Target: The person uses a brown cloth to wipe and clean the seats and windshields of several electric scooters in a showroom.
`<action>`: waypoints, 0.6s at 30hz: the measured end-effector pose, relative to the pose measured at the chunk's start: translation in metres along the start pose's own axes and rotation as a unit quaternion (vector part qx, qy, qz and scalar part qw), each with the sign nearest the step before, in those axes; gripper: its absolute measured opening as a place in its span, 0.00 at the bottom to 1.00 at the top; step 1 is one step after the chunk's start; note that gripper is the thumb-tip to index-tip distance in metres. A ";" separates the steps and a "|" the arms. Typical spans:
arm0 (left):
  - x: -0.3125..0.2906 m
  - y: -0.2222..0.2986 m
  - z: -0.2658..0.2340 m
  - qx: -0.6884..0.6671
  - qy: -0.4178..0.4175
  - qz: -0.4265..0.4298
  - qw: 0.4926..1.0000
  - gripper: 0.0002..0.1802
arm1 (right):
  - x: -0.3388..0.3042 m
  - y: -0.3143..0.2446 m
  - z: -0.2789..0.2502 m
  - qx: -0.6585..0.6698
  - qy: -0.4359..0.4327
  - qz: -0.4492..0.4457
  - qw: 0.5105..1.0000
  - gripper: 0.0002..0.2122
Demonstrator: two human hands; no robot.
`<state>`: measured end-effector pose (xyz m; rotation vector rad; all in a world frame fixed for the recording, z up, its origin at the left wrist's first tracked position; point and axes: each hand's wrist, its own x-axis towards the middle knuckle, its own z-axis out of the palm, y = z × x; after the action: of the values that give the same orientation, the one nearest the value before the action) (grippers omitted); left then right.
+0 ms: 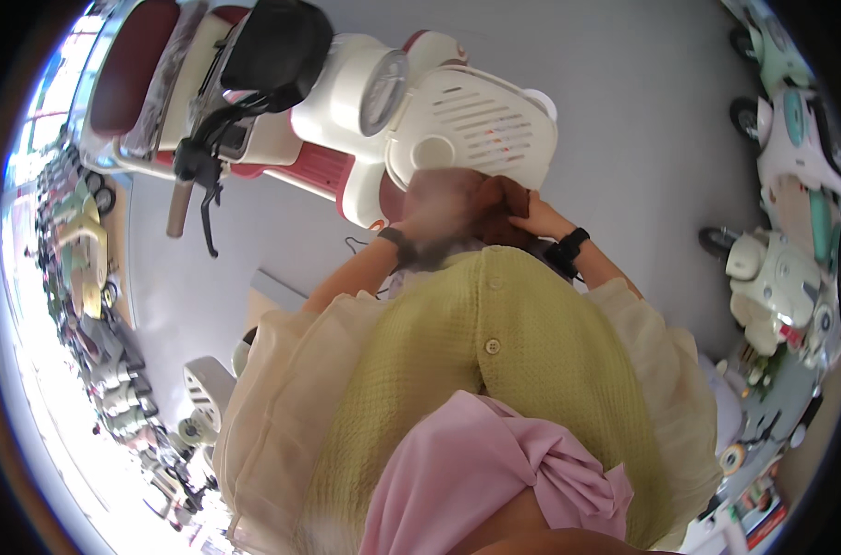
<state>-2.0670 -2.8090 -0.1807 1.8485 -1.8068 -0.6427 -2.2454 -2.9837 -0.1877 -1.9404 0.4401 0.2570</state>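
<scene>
In front of my body, a brown cloth [501, 202] is bunched up at the near edge of the scooter's cream slatted front basket [522, 153]. My right hand [543, 220] grips the cloth's right side, thumb and fingers closed on it. My left hand [430, 220] is at the cloth's left side, below the round recess of the basket; blur hides its fingers. Both wrists wear black bands. The cream and red scooter [323, 171] stands ahead, its round headlight [382, 92] just left of the basket.
The scooter's black mirror [277, 51] and handlebar grip [178, 208] jut out at upper left. More scooters line the right side, including a cream one [779, 282], and several stand along the bright windows at left. Grey floor [624, 120] lies between. A light grey slatted part [208, 384] is at lower left.
</scene>
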 end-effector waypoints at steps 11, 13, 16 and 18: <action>-0.069 -0.015 -0.149 -0.306 0.316 -0.323 0.838 0.16 | 0.096 -0.181 -0.030 0.029 0.118 -0.216 0.969 0.20; -0.067 -0.023 -0.179 -0.290 0.484 -0.154 0.811 0.15 | 0.120 -0.226 -0.038 0.083 0.226 -0.249 0.938 0.18; -0.053 -0.035 -0.202 -0.182 0.583 -0.070 0.789 0.15 | 0.162 -0.273 -0.035 0.117 0.309 -0.414 0.848 0.18; -0.039 -0.043 -0.204 -0.142 0.584 -0.086 0.794 0.16 | 0.190 -0.284 -0.022 -0.029 0.289 -0.426 0.857 0.18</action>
<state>-1.9067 -2.7670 -0.0490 1.5815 -0.6678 0.2122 -1.9543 -2.9384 -0.0123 -2.0576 -0.0927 -0.9161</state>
